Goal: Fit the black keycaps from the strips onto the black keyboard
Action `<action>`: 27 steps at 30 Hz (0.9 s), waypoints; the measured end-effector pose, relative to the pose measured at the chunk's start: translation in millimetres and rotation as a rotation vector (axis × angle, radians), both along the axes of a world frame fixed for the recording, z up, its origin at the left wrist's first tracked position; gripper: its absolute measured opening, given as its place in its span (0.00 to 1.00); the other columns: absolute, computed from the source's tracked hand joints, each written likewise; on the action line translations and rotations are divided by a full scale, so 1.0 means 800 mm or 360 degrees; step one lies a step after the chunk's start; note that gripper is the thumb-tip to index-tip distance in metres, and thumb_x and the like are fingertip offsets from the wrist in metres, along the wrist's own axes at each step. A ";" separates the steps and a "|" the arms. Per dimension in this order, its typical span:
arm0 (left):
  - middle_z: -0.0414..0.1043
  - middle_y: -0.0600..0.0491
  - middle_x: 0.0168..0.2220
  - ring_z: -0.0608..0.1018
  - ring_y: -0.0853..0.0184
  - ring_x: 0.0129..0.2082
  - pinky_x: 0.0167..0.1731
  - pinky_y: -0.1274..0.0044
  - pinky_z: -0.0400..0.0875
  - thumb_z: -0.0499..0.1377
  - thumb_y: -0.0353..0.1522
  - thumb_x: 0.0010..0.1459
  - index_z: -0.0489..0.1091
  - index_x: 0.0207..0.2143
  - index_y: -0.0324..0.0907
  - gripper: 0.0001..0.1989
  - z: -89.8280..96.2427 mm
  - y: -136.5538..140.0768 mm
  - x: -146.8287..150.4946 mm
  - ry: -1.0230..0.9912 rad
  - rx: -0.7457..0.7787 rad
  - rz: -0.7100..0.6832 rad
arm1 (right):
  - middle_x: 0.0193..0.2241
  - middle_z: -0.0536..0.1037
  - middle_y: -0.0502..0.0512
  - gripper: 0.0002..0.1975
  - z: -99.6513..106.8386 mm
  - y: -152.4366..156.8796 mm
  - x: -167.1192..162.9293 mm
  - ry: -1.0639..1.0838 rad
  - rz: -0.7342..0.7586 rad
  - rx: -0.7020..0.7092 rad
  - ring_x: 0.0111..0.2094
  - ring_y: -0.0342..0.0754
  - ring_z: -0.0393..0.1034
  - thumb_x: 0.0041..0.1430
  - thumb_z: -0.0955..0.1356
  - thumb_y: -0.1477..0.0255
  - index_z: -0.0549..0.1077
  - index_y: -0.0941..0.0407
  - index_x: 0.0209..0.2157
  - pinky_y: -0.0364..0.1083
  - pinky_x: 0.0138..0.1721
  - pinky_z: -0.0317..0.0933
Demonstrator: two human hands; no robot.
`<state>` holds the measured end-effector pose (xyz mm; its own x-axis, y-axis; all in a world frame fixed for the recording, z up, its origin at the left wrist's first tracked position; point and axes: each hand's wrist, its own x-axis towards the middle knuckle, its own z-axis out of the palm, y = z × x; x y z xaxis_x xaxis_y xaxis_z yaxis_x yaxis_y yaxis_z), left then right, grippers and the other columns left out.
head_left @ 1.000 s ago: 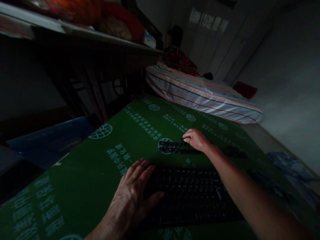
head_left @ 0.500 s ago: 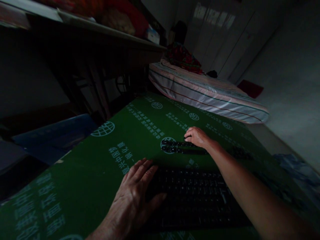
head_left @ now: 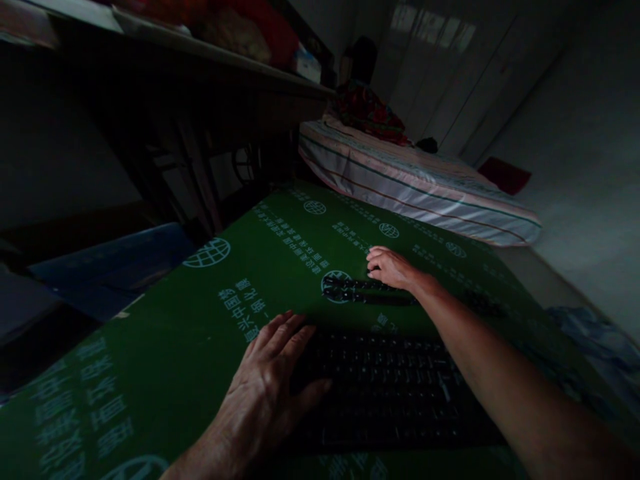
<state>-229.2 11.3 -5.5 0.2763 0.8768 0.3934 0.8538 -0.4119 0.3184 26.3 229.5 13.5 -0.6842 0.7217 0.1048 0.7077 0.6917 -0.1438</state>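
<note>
Dimly, from the head camera, a smooth green board is shown, on which pale characters and globe outlines are printed. On it a black rectangular keyboard is placed, its glossy keys faintly lit. Its left end is covered by the left hand, which is loosely spread, with nothing gripped. Beyond it, two thin rows of small black blocks are laid, and their right end is hidden by the right hand. There the fingers are curled nearly closed; at their tips a dark speck is seen, but whether it is held cannot be told. The keyboard's right side is crossed by the forearm, its near edge is lost in shadow, and a dark heap farther right cannot be made out.
</note>
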 end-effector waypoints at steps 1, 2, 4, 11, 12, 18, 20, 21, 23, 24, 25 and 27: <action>0.67 0.41 0.55 0.66 0.50 0.56 0.50 0.59 0.68 0.57 0.47 0.54 0.65 0.53 0.38 0.30 0.001 0.000 0.001 -0.0006 -0.0020 -0.0008 | 0.35 0.77 0.54 0.05 0.002 0.000 0.000 0.0024 0.0001 0.0010 0.47 0.50 0.67 0.49 0.71 0.77 0.75 0.55 0.21 0.50 0.51 0.61; 0.67 0.41 0.55 0.65 0.50 0.57 0.51 0.58 0.68 0.57 0.47 0.54 0.65 0.53 0.37 0.30 0.002 0.000 0.001 -0.0014 -0.0043 -0.0013 | 0.35 0.77 0.54 0.05 0.004 0.000 0.001 0.0049 -0.0003 0.0018 0.47 0.50 0.67 0.49 0.71 0.77 0.75 0.55 0.22 0.51 0.52 0.61; 0.67 0.41 0.55 0.65 0.49 0.57 0.52 0.58 0.66 0.57 0.47 0.54 0.66 0.53 0.37 0.30 0.005 0.001 0.003 -0.0035 -0.0099 -0.0017 | 0.37 0.77 0.54 0.04 0.011 -0.007 0.002 0.0103 -0.0017 0.0029 0.49 0.50 0.67 0.50 0.70 0.77 0.75 0.55 0.23 0.53 0.54 0.60; 0.66 0.40 0.55 0.63 0.50 0.58 0.54 0.57 0.62 0.58 0.47 0.53 0.65 0.53 0.36 0.30 0.010 0.002 0.008 -0.0167 -0.0209 -0.0046 | 0.44 0.75 0.58 0.02 0.040 -0.118 -0.003 0.0474 0.0264 0.0084 0.55 0.52 0.63 0.55 0.68 0.74 0.74 0.56 0.31 0.57 0.56 0.60; 0.65 0.40 0.55 0.63 0.50 0.58 0.55 0.57 0.62 0.58 0.46 0.54 0.65 0.53 0.37 0.30 0.010 0.002 0.008 -0.0178 -0.0221 -0.0049 | 0.45 0.75 0.58 0.02 0.042 -0.142 -0.005 0.0510 0.0280 0.0080 0.56 0.52 0.62 0.55 0.68 0.75 0.74 0.56 0.32 0.57 0.56 0.60; 0.65 0.41 0.55 0.61 0.50 0.58 0.56 0.57 0.59 0.58 0.46 0.54 0.65 0.53 0.37 0.29 0.008 0.002 0.009 -0.0187 -0.0239 -0.0071 | 0.49 0.73 0.60 0.05 0.035 -0.249 -0.025 0.0486 0.0243 0.0008 0.59 0.52 0.58 0.58 0.65 0.77 0.73 0.57 0.34 0.57 0.57 0.61; 0.65 0.42 0.55 0.62 0.51 0.58 0.56 0.58 0.59 0.58 0.46 0.55 0.65 0.53 0.38 0.28 0.009 0.003 0.009 -0.0187 -0.0226 -0.0087 | 0.50 0.72 0.61 0.05 0.030 -0.263 -0.030 0.0420 0.0242 0.0037 0.59 0.53 0.58 0.58 0.65 0.78 0.73 0.57 0.34 0.57 0.57 0.60; 0.65 0.42 0.55 0.62 0.51 0.58 0.56 0.58 0.59 0.57 0.45 0.55 0.65 0.53 0.38 0.28 0.009 0.003 0.009 -0.0187 -0.0223 -0.0095 | 0.50 0.72 0.61 0.05 0.028 -0.266 -0.032 0.0394 0.0244 0.0060 0.59 0.53 0.58 0.59 0.65 0.77 0.73 0.57 0.34 0.58 0.57 0.60; 0.65 0.42 0.55 0.62 0.52 0.58 0.56 0.59 0.58 0.57 0.45 0.55 0.65 0.53 0.38 0.27 0.010 0.003 0.009 -0.0189 -0.0236 -0.0105 | 0.50 0.72 0.61 0.05 0.025 -0.269 -0.035 0.0363 0.0247 0.0110 0.59 0.53 0.58 0.59 0.64 0.77 0.73 0.57 0.34 0.58 0.57 0.60; 0.65 0.42 0.55 0.62 0.52 0.58 0.56 0.59 0.58 0.57 0.45 0.55 0.65 0.53 0.37 0.27 0.010 0.003 0.009 -0.0190 -0.0246 -0.0109 | 0.50 0.72 0.61 0.06 0.024 -0.269 -0.037 0.0353 0.0249 0.0133 0.59 0.53 0.58 0.59 0.64 0.77 0.73 0.57 0.35 0.58 0.57 0.61; 0.65 0.42 0.55 0.62 0.52 0.58 0.56 0.59 0.58 0.57 0.45 0.55 0.65 0.53 0.37 0.27 0.011 0.002 0.009 -0.0192 -0.0254 -0.0107 | 0.50 0.72 0.61 0.06 0.023 -0.269 -0.038 0.0346 0.0253 0.0155 0.59 0.53 0.58 0.59 0.64 0.77 0.73 0.57 0.35 0.58 0.57 0.61; 0.64 0.42 0.56 0.61 0.51 0.59 0.56 0.58 0.59 0.57 0.44 0.55 0.65 0.53 0.38 0.28 0.012 0.002 0.010 -0.0194 -0.0271 -0.0101 | 0.51 0.72 0.62 0.06 0.021 -0.268 -0.039 0.0320 0.0264 0.0186 0.59 0.54 0.58 0.59 0.64 0.77 0.73 0.58 0.36 0.58 0.56 0.61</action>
